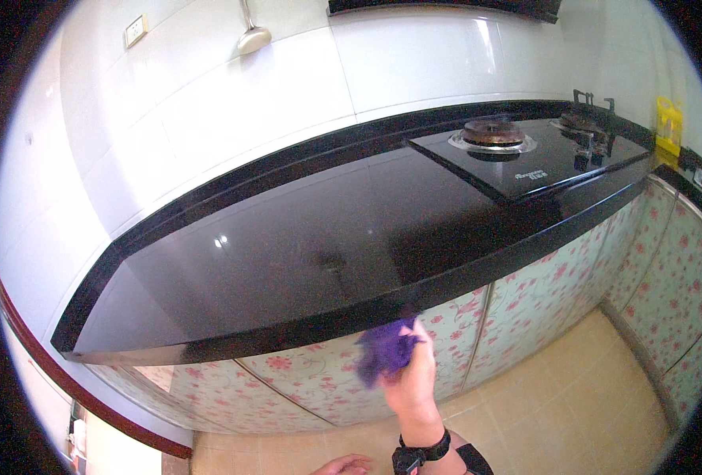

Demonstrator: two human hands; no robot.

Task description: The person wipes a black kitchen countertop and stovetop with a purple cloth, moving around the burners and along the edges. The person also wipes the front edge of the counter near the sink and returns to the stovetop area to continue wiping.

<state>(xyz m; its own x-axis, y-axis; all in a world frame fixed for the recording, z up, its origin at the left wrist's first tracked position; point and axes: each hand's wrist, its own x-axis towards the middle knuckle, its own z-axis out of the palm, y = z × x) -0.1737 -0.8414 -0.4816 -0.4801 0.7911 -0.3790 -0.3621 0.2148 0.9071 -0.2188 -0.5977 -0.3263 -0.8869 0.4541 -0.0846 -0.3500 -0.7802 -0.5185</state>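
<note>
My right hand (415,371), with a black band and device at its wrist, is closed on a crumpled purple cloth (388,350). Hand and cloth are just below the front edge of the black countertop (303,249), in front of the flowered cabinet doors (309,377); whether the cloth touches them I cannot tell. The cloth looks blurred. At the bottom edge of the picture, over the tiled floor, my left hand (346,465) shows only in part, and no object is visible in it.
A black glass gas hob (505,172) with two burners is set at the right of the counter. A yellow plastic item (669,126) stands in the far right corner. On the white wall hangs a metal ladle (254,40), with a socket (136,31) to its left.
</note>
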